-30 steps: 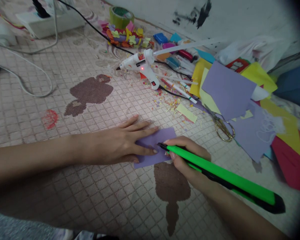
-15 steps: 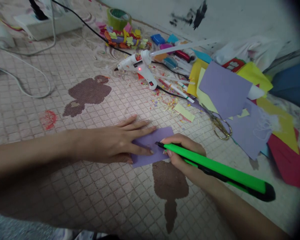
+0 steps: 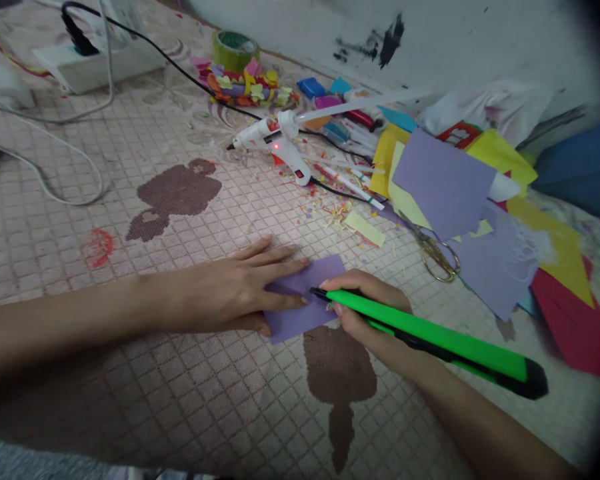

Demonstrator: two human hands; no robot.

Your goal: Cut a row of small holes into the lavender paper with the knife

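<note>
A small piece of lilac paper [image 3: 300, 313] lies flat on the patterned mat [image 3: 180, 393]. My left hand [image 3: 235, 293] presses on its left part, fingers spread. My right hand [image 3: 367, 317] grips a green utility knife [image 3: 430, 339], whose black tip rests on the paper near my left fingertips. The knife's blade is hidden or too small to make out.
Behind the hands lie a white hot glue gun [image 3: 275, 140], gold scissors [image 3: 437, 257], stacked coloured paper sheets [image 3: 443, 183], paper scraps [image 3: 245, 83], a green tape roll [image 3: 235, 50], a power strip [image 3: 97, 63] and several cables.
The whole scene has drifted slightly in the view. Both hands and the knife stay on the lilac paper, with no visible change of grip.
</note>
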